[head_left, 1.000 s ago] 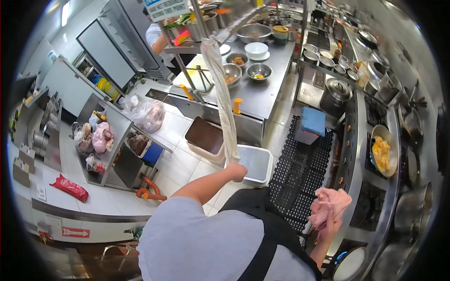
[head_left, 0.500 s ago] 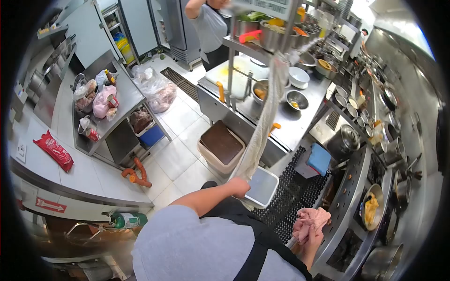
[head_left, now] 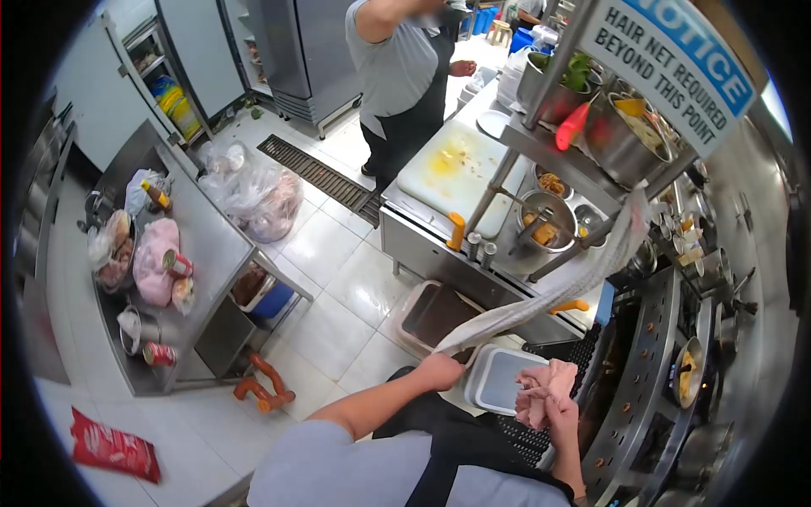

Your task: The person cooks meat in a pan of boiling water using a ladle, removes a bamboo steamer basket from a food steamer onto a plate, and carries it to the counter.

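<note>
My left hand [head_left: 441,372] is closed on the lower end of a long whitish cloth [head_left: 541,300], whose upper end hangs from the metal shelf frame. The cloth stretches at a slant from the frame to my fist. In my right hand [head_left: 561,416] is a crumpled pink cloth [head_left: 545,390], with the fingers pressed round it. Behind the pink cloth a lidded white tub [head_left: 494,380] stands on the floor. A brown-topped tub [head_left: 439,317] is beside it, partly behind the whitish cloth.
A co-worker [head_left: 397,76] stands beyond the steel counter, near a cutting board [head_left: 456,173]. A stove [head_left: 629,406] with a pan [head_left: 689,372] runs along the right. At the left is a steel table [head_left: 207,245] with bags; plastic bags [head_left: 262,198] lie on the floor.
The view has swung left and closer to the counter. My right hand, with the pink cloth, has come nearer to my left hand. The whitish cloth now slants more.
</note>
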Demonstrator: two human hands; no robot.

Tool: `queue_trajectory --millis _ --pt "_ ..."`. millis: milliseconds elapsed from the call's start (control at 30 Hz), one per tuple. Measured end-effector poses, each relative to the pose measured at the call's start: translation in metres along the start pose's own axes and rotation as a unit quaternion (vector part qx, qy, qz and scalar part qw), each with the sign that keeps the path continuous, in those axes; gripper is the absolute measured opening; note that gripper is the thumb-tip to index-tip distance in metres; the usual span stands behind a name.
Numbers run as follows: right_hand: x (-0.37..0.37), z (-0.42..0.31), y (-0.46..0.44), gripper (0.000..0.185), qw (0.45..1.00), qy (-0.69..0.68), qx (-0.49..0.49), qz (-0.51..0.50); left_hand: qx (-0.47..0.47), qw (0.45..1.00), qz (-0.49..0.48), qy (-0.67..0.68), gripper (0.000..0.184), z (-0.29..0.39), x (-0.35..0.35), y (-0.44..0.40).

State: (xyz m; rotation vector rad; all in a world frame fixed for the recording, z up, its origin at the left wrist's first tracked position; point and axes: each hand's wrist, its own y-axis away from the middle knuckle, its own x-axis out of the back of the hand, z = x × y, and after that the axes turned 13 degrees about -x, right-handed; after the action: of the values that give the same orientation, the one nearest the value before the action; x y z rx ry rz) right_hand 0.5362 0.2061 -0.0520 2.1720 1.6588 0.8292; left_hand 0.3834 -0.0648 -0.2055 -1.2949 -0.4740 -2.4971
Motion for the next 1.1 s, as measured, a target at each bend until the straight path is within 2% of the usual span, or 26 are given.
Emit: queue_trajectory --millis 67,133,267,367,400,433,467,500,600,667,700,767,800,867,900,967,1000,1067,1100 --pt "-0.027 -0.017 0.001 0.029 0.999 -0.001 -0.044 -0.022 -0.02 1.0 -0.011 0.002 0.015 -0.01 0.006 0.009" --pt "-0.054 -0.026 0.001 0.029 0.999 0.007 0.028 -0.016 -0.06 0.998 0.006 0.016 0.015 -0.014 0.006 0.015" --pt "-0.079 -0.024 0.007 0.033 0.999 -0.018 -0.012 -0.024 -0.121 0.993 0.005 -0.002 0.014 -0.02 0.014 0.024" --pt "-0.096 -0.037 0.022 0.035 0.995 -0.07 -0.062 -0.036 -0.107 0.993 -0.01 -0.042 0.016 -0.038 -0.001 0.016" --pt "-0.096 -0.032 0.025 0.035 0.993 -0.081 -0.083 -0.02 -0.066 0.997 -0.024 -0.026 0.016 -0.045 -0.006 0.013" --pt "-0.09 -0.014 0.027 0.033 0.996 -0.03 -0.089 -0.006 -0.088 0.991 -0.086 -0.054 0.017 -0.046 0.009 0.01" --pt "-0.091 0.006 0.034 0.03 0.996 -0.034 -0.068 0.037 -0.097 0.984 -0.13 -0.076 0.02 -0.049 0.017 0.003" --pt "-0.09 0.01 0.046 0.03 0.995 -0.023 -0.05 0.088 -0.134 0.978 -0.125 -0.102 0.022 -0.063 0.008 -0.002" --pt "-0.074 0.056 0.074 0.028 0.982 -0.023 -0.04 0.181 -0.119 0.971 -0.15 -0.14 0.023 -0.068 0.021 -0.023" --pt "-0.065 0.083 0.102 0.029 0.969 -0.055 -0.102 0.219 -0.11 0.963 -0.179 -0.171 0.026 -0.072 0.016 -0.038" --pt "-0.063 0.106 0.113 0.031 0.956 -0.077 -0.123 0.253 -0.13 0.955 -0.192 -0.187 0.026 -0.069 0.013 -0.044" --pt "-0.06 0.159 0.134 0.037 0.925 -0.122 -0.155 0.325 -0.108 0.941 -0.244 -0.208 0.031 -0.058 0.007 -0.056" --pt "-0.052 0.174 0.15 0.036 0.906 -0.138 -0.223 0.332 -0.123 0.934 -0.251 -0.222 0.031 -0.054 0.001 -0.064" --pt "-0.048 0.247 0.166 0.034 0.869 -0.226 -0.207 0.389 -0.119 0.913 -0.317 -0.226 0.036 -0.048 -0.019 -0.082" --pt "-0.038 0.253 0.178 0.034 0.861 -0.238 -0.209 0.398 -0.131 0.908 -0.322 -0.235 0.036 -0.042 -0.031 -0.091" --pt "-0.017 0.267 0.211 0.032 0.798 -0.288 -0.31 0.429 -0.135 0.881 -0.381 -0.243 0.041 -0.027 -0.056 -0.112" --pt "-0.007 0.286 0.219 0.032 0.788 -0.3 -0.314 0.436 -0.147 0.874 -0.388 -0.251 0.041 -0.015 -0.068 -0.121" --pt "0.022 0.324 0.231 0.032 0.772 -0.244 -0.269 0.522 -0.169 0.833 -0.46 -0.257 0.044 0.017 -0.092 -0.144" --pt "0.043 0.339 0.236 0.032 0.768 -0.255 -0.28 0.517 -0.158 0.83 -0.47 -0.255 0.048 0.034 -0.104 -0.155"
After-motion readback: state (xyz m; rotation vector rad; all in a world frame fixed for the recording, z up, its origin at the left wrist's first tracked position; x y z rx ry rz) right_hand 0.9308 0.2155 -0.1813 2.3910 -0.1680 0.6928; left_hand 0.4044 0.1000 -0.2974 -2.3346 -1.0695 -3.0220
